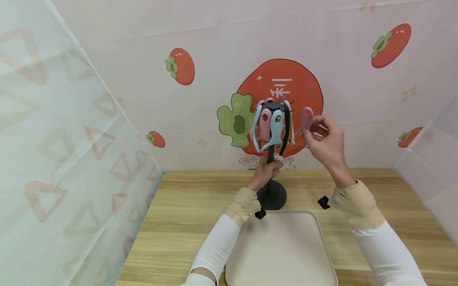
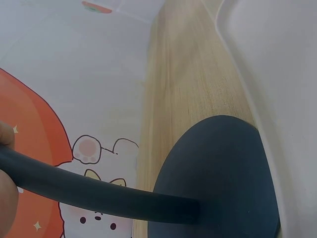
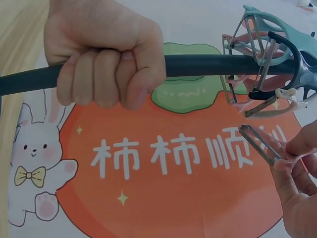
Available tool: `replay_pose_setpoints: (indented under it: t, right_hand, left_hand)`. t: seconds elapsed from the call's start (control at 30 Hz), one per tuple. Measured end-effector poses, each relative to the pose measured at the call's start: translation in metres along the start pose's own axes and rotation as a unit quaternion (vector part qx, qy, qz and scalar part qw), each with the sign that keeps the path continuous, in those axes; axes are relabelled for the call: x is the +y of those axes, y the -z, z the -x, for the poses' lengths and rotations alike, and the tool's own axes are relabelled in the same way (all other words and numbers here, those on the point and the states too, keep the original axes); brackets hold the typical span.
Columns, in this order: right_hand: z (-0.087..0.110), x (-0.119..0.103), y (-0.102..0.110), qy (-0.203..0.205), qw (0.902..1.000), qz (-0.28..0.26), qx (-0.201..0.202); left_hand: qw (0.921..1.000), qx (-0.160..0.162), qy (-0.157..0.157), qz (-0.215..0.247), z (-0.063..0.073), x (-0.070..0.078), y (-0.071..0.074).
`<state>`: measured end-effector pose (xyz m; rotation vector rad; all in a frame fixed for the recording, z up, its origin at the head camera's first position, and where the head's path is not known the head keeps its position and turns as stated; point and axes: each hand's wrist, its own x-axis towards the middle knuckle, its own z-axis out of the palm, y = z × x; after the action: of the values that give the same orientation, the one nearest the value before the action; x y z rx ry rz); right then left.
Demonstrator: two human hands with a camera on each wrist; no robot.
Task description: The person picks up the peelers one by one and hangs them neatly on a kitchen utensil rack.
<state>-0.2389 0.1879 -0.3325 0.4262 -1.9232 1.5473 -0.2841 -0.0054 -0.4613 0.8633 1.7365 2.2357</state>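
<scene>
My right hand (image 1: pixel 327 141) pinches a pink Y-shaped peeler (image 1: pixel 307 116) by its handle, to the right of a black hanging stand (image 1: pixel 273 198). The metal blade of this peeler (image 3: pixel 257 143) points toward the stand in the right wrist view, apart from it. Around the stand's pole, below the rack, my left hand (image 1: pixel 264 174) is wrapped with curled fingers. More peelers hang from the rack's hooks: light blue ones (image 1: pixel 276 126), a pink one (image 1: pixel 265 124), a black one (image 1: pixel 286 129) and a cream one (image 1: pixel 290 123). Those at the back are partly hidden.
A beige rectangular tray (image 1: pixel 282 254) lies on the wooden table (image 1: pixel 182 226) in front of the stand's round base. Behind stands a wall cloth (image 1: pixel 207 83) printed with persimmons. Another patterned cloth (image 1: pixel 71 159) closes off the left side.
</scene>
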Motion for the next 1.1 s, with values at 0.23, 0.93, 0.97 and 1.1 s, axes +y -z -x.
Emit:
replay_pose_setpoints:
  t: [0.23, 0.93, 0.97, 1.1]
  right_hand:
    - [-0.013, -0.004, -0.008, 0.02, 0.9998, 0.003, -0.002]
    - [-0.036, -0.012, -0.015, -0.018, 0.9994, 0.019, -0.021]
    - [-0.036, -0.013, -0.016, -0.021, 0.9993, 0.019, -0.023]
    - [-0.038, -0.014, -0.018, -0.034, 0.999, 0.007, -0.03]
  left_hand:
    - [0.9999, 0.003, -0.001, -0.01, 0.001, 0.002, 0.0]
    - [0.9999, 0.006, -0.009, -0.013, 0.0, 0.002, -0.001]
    - [0.9999, 0.005, -0.009, -0.011, 0.0, 0.001, -0.001]
    - [0.9999, 0.003, -0.005, -0.009, 0.0, 0.001, 0.0]
